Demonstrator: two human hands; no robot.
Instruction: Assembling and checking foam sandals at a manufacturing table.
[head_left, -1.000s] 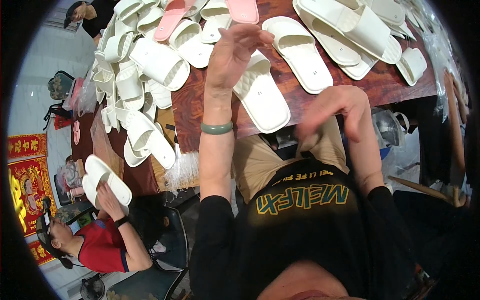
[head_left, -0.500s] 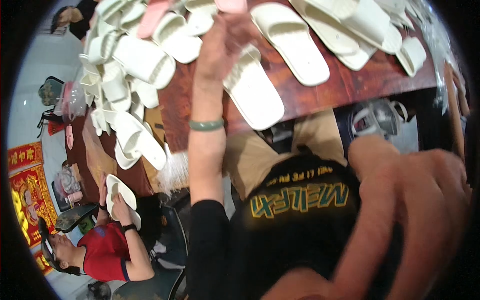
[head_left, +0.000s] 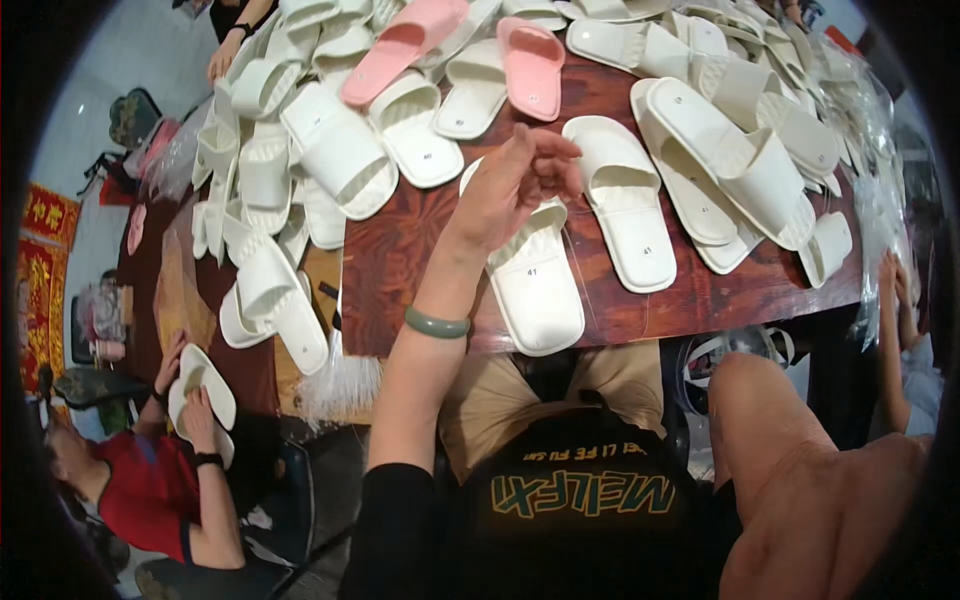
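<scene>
My left hand, with a green bangle at its wrist, is over the strap end of a white slipper. Its fingers are loosely bent and apart, with nothing in them; whether it touches the strap I cannot tell. Just to the right lies a second white slipper, sole down on the dark red wooden table. Close to the camera at the lower right is my right hand, raised off the table. Its back shows, but its fingers are hidden.
White slippers are heaped at the left and far side, with two pink slippers among them. More white slippers overlap at the right, near clear plastic bags. At the lower left, a person in red holds white slippers.
The view has shifted, so the table sits lower in the picture. My left hand is now over the slipper's strap. My right hand has moved toward the lower right, its fingers no longer visible.
</scene>
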